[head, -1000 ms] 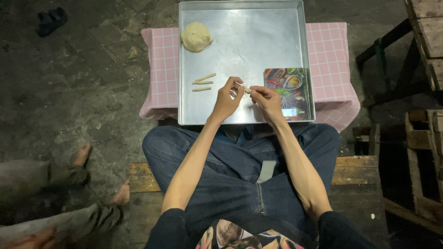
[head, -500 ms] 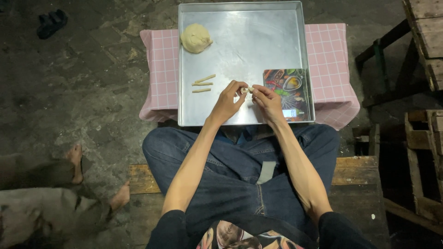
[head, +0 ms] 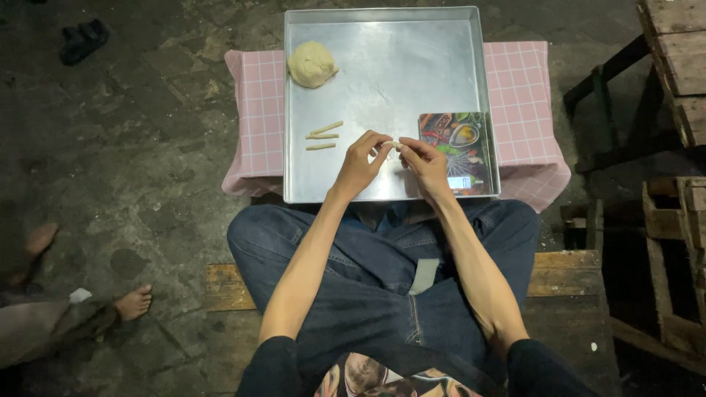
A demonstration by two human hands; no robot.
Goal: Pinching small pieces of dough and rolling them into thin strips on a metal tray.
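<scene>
A square metal tray (head: 412, 66) rests on a pink checked cloth (head: 254, 110). In its far left corner lies a ball of pale dough (head: 312, 64). Three thin dough sticks (head: 322, 136) lie side by side left of my hands. Over the tray's near edge, my left hand (head: 360, 163) and my right hand (head: 425, 163) pinch a small piece of dough (head: 395, 145) between their fingertips. A small kitchen scale with a colourful printed top (head: 456, 151) sits in the tray's near right corner, just right of my right hand.
I sit on a wooden bench (head: 220, 283) over a dark stone floor. Another person's bare feet (head: 132, 301) are at the left. Dark sandals (head: 82, 40) lie far left. Wooden crates and furniture (head: 676, 220) stand on the right.
My hands stay over the tray's near edge, fingers working the small dough piece. The other person's feet at the left have shifted slightly.
</scene>
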